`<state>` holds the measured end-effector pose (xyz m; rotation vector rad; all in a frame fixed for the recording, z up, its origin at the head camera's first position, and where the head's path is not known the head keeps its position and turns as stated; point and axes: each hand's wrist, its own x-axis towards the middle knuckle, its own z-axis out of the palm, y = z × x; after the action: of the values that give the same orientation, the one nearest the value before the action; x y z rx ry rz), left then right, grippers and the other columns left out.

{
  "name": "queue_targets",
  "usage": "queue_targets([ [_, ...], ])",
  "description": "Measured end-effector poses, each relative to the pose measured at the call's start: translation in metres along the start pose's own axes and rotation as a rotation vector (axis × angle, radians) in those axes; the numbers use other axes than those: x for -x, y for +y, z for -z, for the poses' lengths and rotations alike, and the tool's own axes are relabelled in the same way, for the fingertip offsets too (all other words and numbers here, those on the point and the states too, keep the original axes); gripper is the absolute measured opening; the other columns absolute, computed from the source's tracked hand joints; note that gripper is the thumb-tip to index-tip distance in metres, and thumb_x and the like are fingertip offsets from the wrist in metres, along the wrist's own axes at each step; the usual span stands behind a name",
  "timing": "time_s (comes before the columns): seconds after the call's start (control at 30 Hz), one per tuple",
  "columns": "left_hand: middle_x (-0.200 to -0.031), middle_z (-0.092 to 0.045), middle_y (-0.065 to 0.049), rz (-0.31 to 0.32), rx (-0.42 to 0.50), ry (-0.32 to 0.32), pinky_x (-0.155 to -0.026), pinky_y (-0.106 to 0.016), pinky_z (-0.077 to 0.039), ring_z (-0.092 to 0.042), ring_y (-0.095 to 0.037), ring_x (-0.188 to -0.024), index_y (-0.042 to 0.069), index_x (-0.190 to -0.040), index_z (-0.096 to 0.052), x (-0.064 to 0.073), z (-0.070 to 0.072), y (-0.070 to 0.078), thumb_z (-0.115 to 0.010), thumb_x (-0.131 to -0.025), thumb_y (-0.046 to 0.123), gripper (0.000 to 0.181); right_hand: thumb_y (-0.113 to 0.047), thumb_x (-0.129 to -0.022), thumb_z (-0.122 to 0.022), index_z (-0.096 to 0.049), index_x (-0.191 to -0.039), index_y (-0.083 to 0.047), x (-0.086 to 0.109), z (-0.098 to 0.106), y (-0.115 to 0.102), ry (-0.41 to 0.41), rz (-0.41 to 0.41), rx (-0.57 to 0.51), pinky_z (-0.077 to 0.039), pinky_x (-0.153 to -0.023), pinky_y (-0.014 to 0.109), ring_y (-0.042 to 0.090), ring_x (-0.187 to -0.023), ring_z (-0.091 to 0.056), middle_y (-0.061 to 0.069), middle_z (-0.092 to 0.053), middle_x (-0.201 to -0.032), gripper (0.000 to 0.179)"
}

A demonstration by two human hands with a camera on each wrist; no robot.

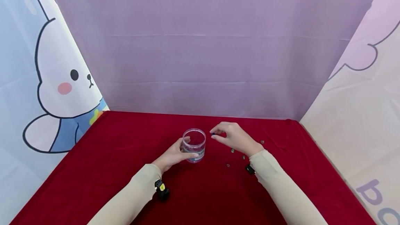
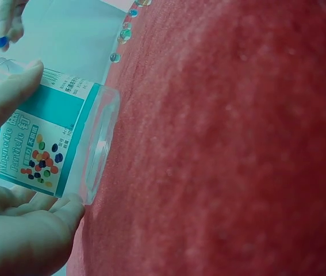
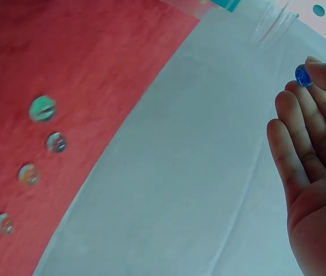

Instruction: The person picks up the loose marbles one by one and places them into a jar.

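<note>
Gripped in the left hand (image 1: 175,153), with thumb across the near side and fingers curled round the far side: one transparent jar (image 1: 195,148), mouth facing upward. Located roughly midway between the left and right edges of the table (image 1: 125,138), toward the back edge. Not determinable from the views: contact between jar base and table. Wrapped around the jar wall: a teal-and-white label (image 2: 39,144), printed with "Magnetic Particle" and a cluster of coloured pieces. Pinched between thumb and index finger of the right hand (image 1: 232,136), with remaining fingers loosely extended: one blue bead (image 3: 303,75), just beside the jar rim on the side toward the table's right edge, apart from the jar. Fitted over both forearms: pale sleeves (image 1: 281,186), with black wrist units (image 1: 161,192) attached. Scattered on the red cloth (image 1: 200,197), on both sides of the right wrist, between jar and right edge: loose beads (image 3: 42,108), including green, dark, orange and blue pieces. Behind the back edge: a purple curtain (image 1: 200,51). Along the left edge: a pale blue curtain (image 1: 15,114) with a white cartoon animal (image 1: 59,58). Along the right edge: a white curtain (image 1: 350,131) with purple and grey lettering (image 1: 370,192).
</note>
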<state>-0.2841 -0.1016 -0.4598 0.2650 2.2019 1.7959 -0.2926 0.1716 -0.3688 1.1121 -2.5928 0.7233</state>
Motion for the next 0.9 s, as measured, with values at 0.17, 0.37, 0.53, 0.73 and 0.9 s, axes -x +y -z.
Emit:
queue_targets([
  [0.17,-0.152,-0.041,-0.007,-0.003,0.004,-0.008,-0.106,-0.056,-0.040,-0.040,-0.033,-0.135,0.011,-0.155,-0.031,0.000,0.000,0.001,-0.088,-0.078,0.036,0.099,-0.019,-0.089,-0.079,-0.074,-0.112,-0.012,-0.013,-0.004,-0.005,0.010,0.016,-0.035,-0.057,-0.081,0.030,0.006,-0.091,-0.064,-0.004,-0.070,-0.104,0.024],
  [0.37,-0.153,-0.040,-0.007,0.004,-0.001,-0.009,-0.107,-0.056,-0.039,-0.040,-0.033,-0.135,0.012,-0.154,-0.032,0.000,0.000,0.000,-0.088,-0.077,0.037,0.099,-0.014,-0.088,-0.080,-0.075,-0.110,-0.010,-0.022,-0.011,-0.008,0.017,0.046,-0.045,-0.056,-0.081,0.025,0.006,-0.090,-0.064,-0.004,-0.070,-0.102,0.023],
  [0.53,-0.152,-0.041,-0.007,0.004,-0.006,-0.008,-0.107,-0.057,-0.039,-0.040,-0.034,-0.135,0.012,-0.154,-0.031,-0.001,0.000,0.000,-0.088,-0.076,0.038,0.100,-0.018,-0.089,-0.078,-0.075,-0.110,-0.012,-0.028,-0.015,-0.010,0.003,0.045,-0.053,-0.056,-0.078,0.023,0.004,-0.088,-0.062,-0.007,-0.069,-0.100,0.021],
  [0.73,-0.152,-0.041,-0.007,0.019,-0.011,-0.001,-0.107,-0.057,-0.038,-0.040,-0.033,-0.135,0.013,-0.154,-0.032,0.000,0.000,0.002,-0.088,-0.076,0.039,0.099,-0.018,-0.089,-0.078,-0.075,-0.109,-0.013,-0.032,-0.018,-0.013,-0.009,0.036,-0.064,-0.058,-0.076,0.029,0.004,-0.085,-0.061,-0.006,-0.069,-0.099,0.020],
  [0.9,-0.152,-0.041,-0.007,0.022,-0.011,0.003,-0.107,-0.057,-0.039,-0.040,-0.034,-0.135,0.013,-0.154,-0.032,0.001,-0.001,0.003,-0.088,-0.077,0.039,0.099,-0.018,-0.089,-0.079,-0.075,-0.109,-0.013,-0.035,-0.019,-0.015,-0.023,0.034,-0.059,-0.057,-0.076,0.025,0.005,-0.085,-0.062,-0.005,-0.070,-0.100,0.021],
])
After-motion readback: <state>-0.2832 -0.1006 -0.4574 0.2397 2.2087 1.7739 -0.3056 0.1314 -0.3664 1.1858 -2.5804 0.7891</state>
